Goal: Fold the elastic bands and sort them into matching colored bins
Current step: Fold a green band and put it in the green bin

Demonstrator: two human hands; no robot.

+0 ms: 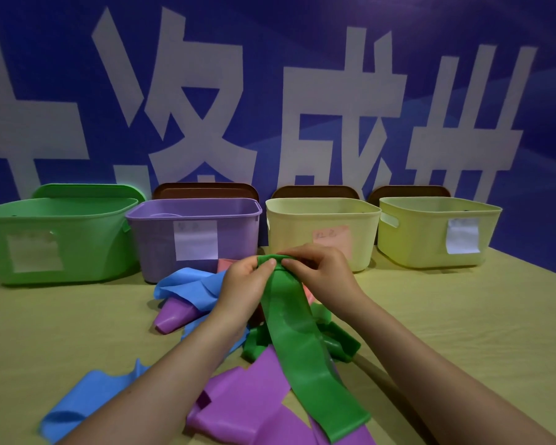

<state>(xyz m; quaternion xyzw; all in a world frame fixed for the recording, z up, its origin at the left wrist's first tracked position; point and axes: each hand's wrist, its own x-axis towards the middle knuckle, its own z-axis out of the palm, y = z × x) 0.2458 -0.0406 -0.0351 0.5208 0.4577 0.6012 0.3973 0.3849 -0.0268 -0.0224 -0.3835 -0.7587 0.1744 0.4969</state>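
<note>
A long green elastic band hangs from both my hands over the pile. My left hand pinches its top end between thumb and fingers. My right hand grips the same folded end from the right. Its lower end trails toward me across a purple band. Blue bands lie at the pile's left and near left. Another purple band and more green band lie underneath. A green bin, purple bin, pale yellow bin and yellow-green bin stand in a row behind.
A pink band peeks out in front of the purple bin. Lids lean behind the bins against a blue banner wall. Each bin carries a paper label. The yellow tablecloth extends right of the pile.
</note>
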